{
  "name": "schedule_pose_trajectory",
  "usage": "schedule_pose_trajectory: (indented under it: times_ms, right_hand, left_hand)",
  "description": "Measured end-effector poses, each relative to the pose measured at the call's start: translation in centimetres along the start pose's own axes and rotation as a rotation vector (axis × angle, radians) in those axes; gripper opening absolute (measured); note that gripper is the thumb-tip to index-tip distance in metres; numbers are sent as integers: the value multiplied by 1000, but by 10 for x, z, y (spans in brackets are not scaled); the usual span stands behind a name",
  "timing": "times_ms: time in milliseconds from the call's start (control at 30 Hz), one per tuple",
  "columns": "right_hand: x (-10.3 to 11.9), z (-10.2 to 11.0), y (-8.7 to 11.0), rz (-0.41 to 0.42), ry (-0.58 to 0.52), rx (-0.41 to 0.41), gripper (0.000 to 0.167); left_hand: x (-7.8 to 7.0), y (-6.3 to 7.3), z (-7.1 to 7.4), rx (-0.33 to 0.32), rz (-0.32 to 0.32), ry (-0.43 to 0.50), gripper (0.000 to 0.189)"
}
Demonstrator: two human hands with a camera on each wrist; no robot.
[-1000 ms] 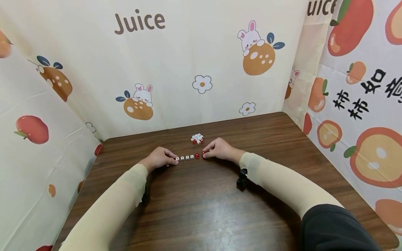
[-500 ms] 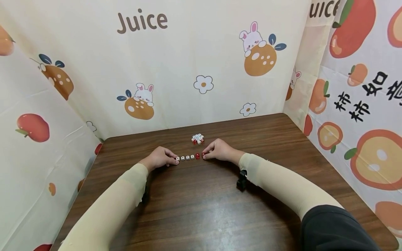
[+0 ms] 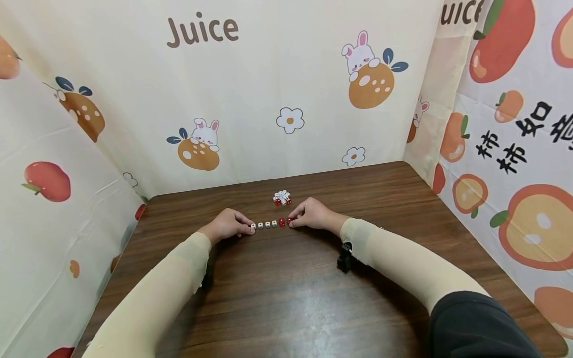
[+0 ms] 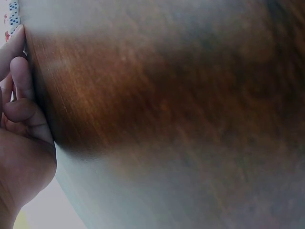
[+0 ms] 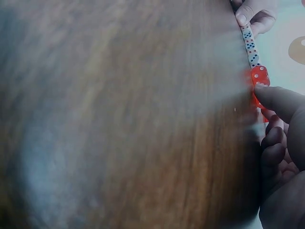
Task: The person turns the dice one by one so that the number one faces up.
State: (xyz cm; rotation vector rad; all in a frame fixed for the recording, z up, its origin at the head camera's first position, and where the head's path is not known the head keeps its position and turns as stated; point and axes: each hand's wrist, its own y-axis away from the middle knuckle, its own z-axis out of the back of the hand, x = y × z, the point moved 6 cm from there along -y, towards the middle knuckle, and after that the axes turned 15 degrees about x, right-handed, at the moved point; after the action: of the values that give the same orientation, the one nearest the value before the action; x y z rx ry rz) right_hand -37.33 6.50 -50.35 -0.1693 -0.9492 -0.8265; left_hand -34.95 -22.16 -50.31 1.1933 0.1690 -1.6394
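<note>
A row of small dice runs across the wooden table between my two hands in the head view. Its left part is several white dice (image 3: 267, 224); a red die (image 3: 281, 222) follows on the right. My left hand (image 3: 227, 223) pinches the white die (image 3: 253, 226) at the left end between thumb and finger. At the other end, my right hand (image 3: 313, 214) pinches a second red die (image 3: 290, 220), partly covered by the fingertips. The right wrist view shows the right thumb on a red die (image 5: 259, 75), with white dice (image 5: 250, 46) lined up beyond it.
Behind the row, a cluster of white and red dice (image 3: 282, 198) sits on the brown wooden table (image 3: 286, 278). Printed curtains (image 3: 250, 89) stand along the table's back and sides. A small black device (image 3: 344, 257) hangs at the right wrist.
Both hands keep their places at the two ends of the row, and the dice stay where they were. Only the head view has shifted very slightly.
</note>
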Motion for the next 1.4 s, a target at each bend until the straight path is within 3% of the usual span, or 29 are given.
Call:
schedule_pose_trajectory:
  times_ms: [400, 667, 833, 1067, 1400]
  right_hand:
    - [-2, 5, 0, -18, -38, 18, 25]
    - [-2, 13, 0, -68, -162, 33, 17]
    - [1, 24, -3, -76, -187, -59, 18]
    - [2, 37, -9, -77, -84, -212, 19]
    - [-10, 42, -17, -160, -69, -276, 21]
  left_hand:
    - [0, 0, 0, 4, -6, 0, 24]
    - [0, 1, 0, 2, -3, 6, 23]
    - [1, 0, 0, 1, -3, 8, 23]
    - [0, 2, -1, 3, -4, 13, 23]
    - [0, 3, -1, 2, 3, 15, 24]
